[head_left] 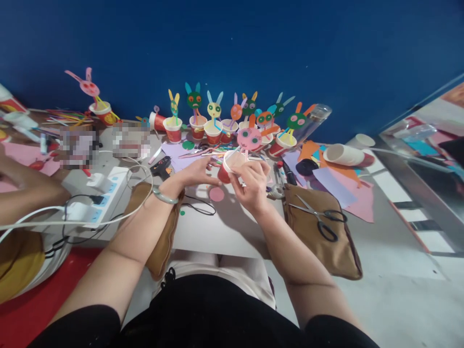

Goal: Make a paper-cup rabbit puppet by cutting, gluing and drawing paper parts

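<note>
A red and white paper cup (224, 173) is held tilted in front of me, with a pink paper rabbit head (249, 138) standing above it. My right hand (253, 183) grips this cup at its right side and rim, fingers bent. On the cup's left, my left hand (197, 171) has thumb and fingers apart; its fingertips come close to the cup, and whether they touch it I cannot tell. Below the hands, a pink paper disc (216, 194) lies on the white table (232, 227). A black glue gun (161, 166) rests left of my left hand.
Several paper cups with rabbit heads, one with a green rabbit head (297, 120), line the blue wall (232, 48). Scissors (319, 215) lie on a brown cloth (319, 251) at right. A power strip (108, 195) with loose cables and another person's arm (32, 179) are at left.
</note>
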`<control>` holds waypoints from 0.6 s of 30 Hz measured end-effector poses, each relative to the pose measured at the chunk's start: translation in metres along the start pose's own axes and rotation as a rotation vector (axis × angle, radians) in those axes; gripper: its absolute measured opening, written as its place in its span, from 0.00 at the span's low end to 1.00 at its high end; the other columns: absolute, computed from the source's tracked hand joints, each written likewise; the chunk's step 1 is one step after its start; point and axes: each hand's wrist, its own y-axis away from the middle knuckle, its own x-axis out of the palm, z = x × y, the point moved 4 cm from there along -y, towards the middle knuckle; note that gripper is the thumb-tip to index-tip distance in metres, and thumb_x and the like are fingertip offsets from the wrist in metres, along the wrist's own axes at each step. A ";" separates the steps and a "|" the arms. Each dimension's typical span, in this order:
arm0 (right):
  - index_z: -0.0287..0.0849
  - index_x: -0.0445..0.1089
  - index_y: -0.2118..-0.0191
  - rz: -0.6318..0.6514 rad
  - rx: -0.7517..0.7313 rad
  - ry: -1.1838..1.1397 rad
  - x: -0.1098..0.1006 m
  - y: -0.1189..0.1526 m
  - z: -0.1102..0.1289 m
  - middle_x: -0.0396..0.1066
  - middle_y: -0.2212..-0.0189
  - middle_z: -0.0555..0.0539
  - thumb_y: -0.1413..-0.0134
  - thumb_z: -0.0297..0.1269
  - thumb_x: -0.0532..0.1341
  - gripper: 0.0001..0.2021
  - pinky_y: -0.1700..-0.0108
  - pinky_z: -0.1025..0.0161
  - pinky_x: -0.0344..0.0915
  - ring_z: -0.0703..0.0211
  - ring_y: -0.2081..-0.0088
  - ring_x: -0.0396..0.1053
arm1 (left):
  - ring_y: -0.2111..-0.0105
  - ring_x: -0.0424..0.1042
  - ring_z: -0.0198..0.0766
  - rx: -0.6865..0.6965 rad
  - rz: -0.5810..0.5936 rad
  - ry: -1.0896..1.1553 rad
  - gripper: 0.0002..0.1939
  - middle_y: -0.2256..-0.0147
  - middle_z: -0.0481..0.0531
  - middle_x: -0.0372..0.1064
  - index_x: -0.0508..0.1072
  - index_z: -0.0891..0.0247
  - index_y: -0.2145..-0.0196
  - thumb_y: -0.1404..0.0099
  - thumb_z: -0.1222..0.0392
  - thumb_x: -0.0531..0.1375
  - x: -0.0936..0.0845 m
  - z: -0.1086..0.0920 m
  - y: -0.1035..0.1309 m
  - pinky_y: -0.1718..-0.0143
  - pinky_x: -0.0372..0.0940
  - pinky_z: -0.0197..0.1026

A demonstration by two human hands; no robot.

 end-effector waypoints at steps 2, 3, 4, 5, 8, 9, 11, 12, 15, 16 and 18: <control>0.45 0.72 0.60 -0.008 -0.020 -0.029 -0.002 -0.001 0.005 0.77 0.71 0.50 0.35 0.32 0.63 0.02 0.51 0.51 0.57 0.54 0.63 0.71 | 0.57 0.73 0.46 0.068 0.042 0.000 0.26 0.60 0.54 0.77 0.79 0.65 0.59 0.54 0.49 0.73 0.013 -0.008 -0.001 0.50 0.68 0.47; 0.45 0.72 0.60 -0.010 -0.029 -0.042 -0.002 -0.001 0.006 0.77 0.71 0.50 0.35 0.31 0.63 0.02 0.51 0.51 0.57 0.54 0.62 0.71 | 0.58 0.73 0.44 0.087 0.044 0.006 0.22 0.62 0.52 0.77 0.79 0.65 0.62 0.53 0.50 0.72 0.018 -0.011 -0.002 0.52 0.68 0.45; 0.45 0.72 0.60 -0.010 -0.034 -0.050 -0.002 -0.002 0.008 0.77 0.71 0.50 0.35 0.31 0.62 0.02 0.51 0.51 0.57 0.54 0.62 0.71 | 0.60 0.72 0.43 0.093 0.041 0.005 0.19 0.65 0.50 0.77 0.79 0.64 0.65 0.52 0.50 0.71 0.023 -0.014 -0.002 0.54 0.68 0.44; 0.45 0.73 0.59 -0.013 -0.035 -0.054 -0.002 -0.002 0.008 0.77 0.71 0.50 0.35 0.31 0.62 0.03 0.51 0.51 0.57 0.54 0.62 0.72 | 0.62 0.72 0.42 0.098 0.037 -0.005 0.17 0.67 0.49 0.76 0.78 0.64 0.68 0.51 0.51 0.71 0.026 -0.016 -0.002 0.55 0.68 0.42; 0.46 0.74 0.57 -0.035 -0.033 -0.065 -0.004 -0.001 0.008 0.77 0.70 0.49 0.34 0.33 0.62 0.03 0.49 0.50 0.59 0.53 0.61 0.72 | 0.63 0.73 0.43 0.125 -0.025 -0.023 0.15 0.69 0.50 0.76 0.77 0.64 0.71 0.50 0.50 0.70 0.030 -0.020 -0.002 0.54 0.69 0.43; 0.46 0.74 0.56 -0.049 -0.028 -0.068 -0.006 -0.001 0.007 0.78 0.67 0.48 0.35 0.36 0.63 0.04 0.49 0.50 0.59 0.52 0.59 0.72 | 0.62 0.74 0.44 0.133 -0.045 -0.008 0.17 0.67 0.51 0.77 0.78 0.65 0.69 0.50 0.49 0.70 0.029 -0.021 -0.002 0.52 0.69 0.44; 0.46 0.73 0.51 -0.089 0.009 -0.071 -0.010 0.000 0.003 0.79 0.59 0.44 0.36 0.44 0.64 0.12 0.47 0.47 0.61 0.48 0.54 0.72 | 0.58 0.75 0.47 0.127 -0.067 0.076 0.22 0.61 0.55 0.79 0.79 0.66 0.63 0.50 0.47 0.71 0.025 -0.021 -0.002 0.50 0.69 0.46; 0.46 0.72 0.48 -0.122 0.045 -0.076 -0.013 0.000 0.000 0.78 0.55 0.41 0.36 0.48 0.63 0.16 0.46 0.46 0.61 0.45 0.51 0.71 | 0.56 0.76 0.49 0.112 -0.072 0.141 0.25 0.58 0.57 0.79 0.79 0.67 0.60 0.51 0.47 0.72 0.023 -0.020 -0.001 0.50 0.69 0.46; 0.45 0.70 0.44 -0.251 0.220 -0.138 -0.021 0.002 -0.014 0.76 0.50 0.38 0.33 0.52 0.59 0.20 0.42 0.41 0.61 0.42 0.46 0.71 | 0.53 0.76 0.51 0.031 -0.068 0.321 0.34 0.53 0.63 0.79 0.77 0.69 0.52 0.54 0.49 0.76 0.017 -0.015 -0.002 0.49 0.69 0.49; 0.45 0.71 0.45 -0.289 0.293 -0.171 -0.022 0.002 -0.019 0.76 0.51 0.38 0.32 0.52 0.57 0.19 0.42 0.41 0.62 0.42 0.47 0.71 | 0.52 0.76 0.51 0.013 -0.067 0.377 0.36 0.52 0.64 0.78 0.76 0.69 0.50 0.55 0.50 0.76 0.016 -0.014 -0.002 0.48 0.69 0.50; 0.45 0.73 0.49 -0.317 0.445 -0.237 -0.020 0.004 -0.030 0.77 0.53 0.39 0.31 0.52 0.56 0.19 0.44 0.43 0.65 0.45 0.50 0.73 | 0.51 0.76 0.50 -0.001 -0.058 0.471 0.38 0.50 0.65 0.78 0.75 0.69 0.49 0.56 0.51 0.78 0.015 -0.012 -0.002 0.46 0.69 0.51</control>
